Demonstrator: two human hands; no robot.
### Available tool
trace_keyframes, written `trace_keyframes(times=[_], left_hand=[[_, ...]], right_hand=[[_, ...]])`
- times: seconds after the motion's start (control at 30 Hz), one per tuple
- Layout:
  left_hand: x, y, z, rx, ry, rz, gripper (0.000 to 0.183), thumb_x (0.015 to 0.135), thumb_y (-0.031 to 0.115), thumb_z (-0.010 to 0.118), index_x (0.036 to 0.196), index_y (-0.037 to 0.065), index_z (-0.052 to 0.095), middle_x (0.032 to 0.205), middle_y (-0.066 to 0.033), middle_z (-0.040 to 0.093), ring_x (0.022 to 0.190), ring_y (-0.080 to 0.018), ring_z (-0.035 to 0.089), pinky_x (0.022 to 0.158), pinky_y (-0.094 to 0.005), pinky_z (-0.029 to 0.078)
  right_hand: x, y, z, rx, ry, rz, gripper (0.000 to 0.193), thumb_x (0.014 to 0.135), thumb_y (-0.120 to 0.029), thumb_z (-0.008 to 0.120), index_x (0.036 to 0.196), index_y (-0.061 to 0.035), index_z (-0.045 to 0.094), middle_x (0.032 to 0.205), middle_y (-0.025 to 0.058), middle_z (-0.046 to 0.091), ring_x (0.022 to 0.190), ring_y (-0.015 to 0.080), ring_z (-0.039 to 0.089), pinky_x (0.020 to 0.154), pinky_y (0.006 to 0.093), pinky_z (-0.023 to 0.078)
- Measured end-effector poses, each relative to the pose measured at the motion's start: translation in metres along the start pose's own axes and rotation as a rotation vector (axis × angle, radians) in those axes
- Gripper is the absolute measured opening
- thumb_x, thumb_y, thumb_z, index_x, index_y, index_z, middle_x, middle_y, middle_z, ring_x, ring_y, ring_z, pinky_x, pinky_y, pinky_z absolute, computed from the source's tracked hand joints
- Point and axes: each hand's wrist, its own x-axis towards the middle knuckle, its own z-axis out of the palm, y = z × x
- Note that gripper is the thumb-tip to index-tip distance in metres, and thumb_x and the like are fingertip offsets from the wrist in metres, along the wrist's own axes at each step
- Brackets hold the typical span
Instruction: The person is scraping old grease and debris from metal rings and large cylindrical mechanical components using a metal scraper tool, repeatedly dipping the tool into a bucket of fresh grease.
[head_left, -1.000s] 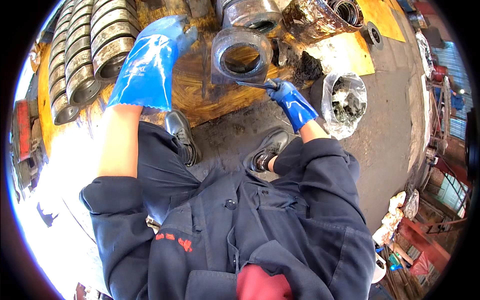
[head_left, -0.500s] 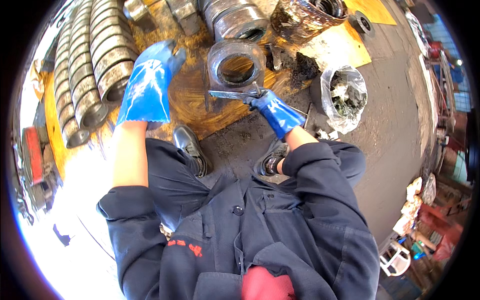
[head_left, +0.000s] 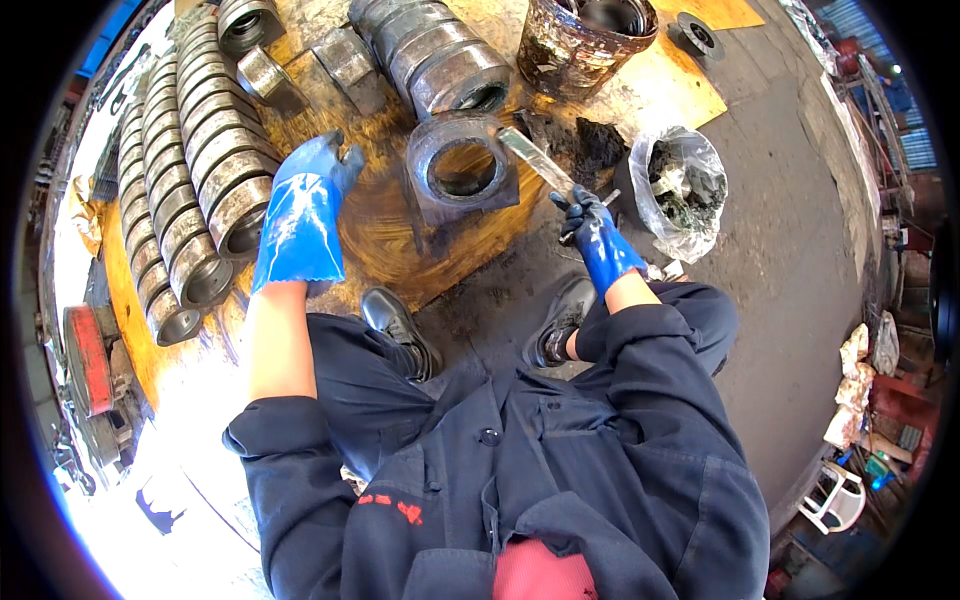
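My right hand (head_left: 597, 235), in a blue rubber glove with dark, greasy fingers, is closed round the lower end of a long flat metal blade (head_left: 537, 160). The blade slants up and left, its far end close to the right side of a thick steel ring (head_left: 424, 172). This greasy ring sits by itself on the oily yellow board (head_left: 375, 235), in front of a row of similar rings (head_left: 432, 65). My left hand (head_left: 308, 205), also blue-gloved, hovers left of the single ring. Its thumb stands apart from its fingers and nothing shows between them.
Long rows of steel rings (head_left: 222, 130) lie at the left, with a few loose rings (head_left: 268, 78) farther back. At the right are a grease-smeared bucket (head_left: 575, 55), dark lumps of grease (head_left: 600, 143) and a plastic-lined container (head_left: 650, 205) of dirty scraps. A dark disc (head_left: 699, 35) lies beyond.
My right hand has moved right, away from the ring's front, and the blade has swung from pointing left to pointing up and left. My left hand stays empty beside the rings. The view has shifted slightly.
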Motion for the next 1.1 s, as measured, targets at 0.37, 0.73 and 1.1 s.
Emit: trace_keyframes(times=[0.37, 0.73, 1.1], left_hand=[[0.0, -0.008, 0.01, 0.003, 0.048, 0.004, 0.044, 0.088, 0.037, 0.051, 0.113, 0.002, 0.063, 0.11, -0.0207, 0.063, 0.106, -0.0349, 0.059, 0.094, -0.0414, 0.045], [0.0, -0.005, 0.003, -0.007, 0.043, 0.07, 0.047, 0.088, 0.036, 0.05, 0.118, 0.002, 0.061, 0.114, -0.0213, 0.062, 0.108, -0.0342, 0.058, 0.096, -0.0408, 0.044], [-0.003, -0.007, 0.003, 0.0, 0.027, 0.075, 0.049, 0.089, 0.038, 0.05, 0.121, 0.002, 0.059, 0.118, -0.0207, 0.061, 0.112, -0.0325, 0.056, 0.098, -0.0397, 0.043]], right_hand=[[-0.05, 0.028, 0.106, -0.765, -0.051, -0.398, 0.017, 0.088, -0.017, 0.065, 0.097, -0.0029, 0.066, 0.081, 0.0115, 0.068, 0.046, 0.0086, 0.043, 0.044, 0.0207, 0.036], [-0.028, 0.019, -0.001, -0.56, 0.035, -0.527, 0.023, 0.085, -0.017, 0.07, 0.103, -0.0027, 0.069, 0.083, 0.0128, 0.072, 0.045, 0.0094, 0.052, 0.039, 0.0215, 0.036], [-0.038, 0.026, 0.056, -0.745, 0.109, -0.589, 0.019, 0.078, -0.013, 0.073, 0.095, -0.003, 0.072, 0.078, 0.0075, 0.071, 0.048, 0.008, 0.052, 0.044, 0.0222, 0.039]])
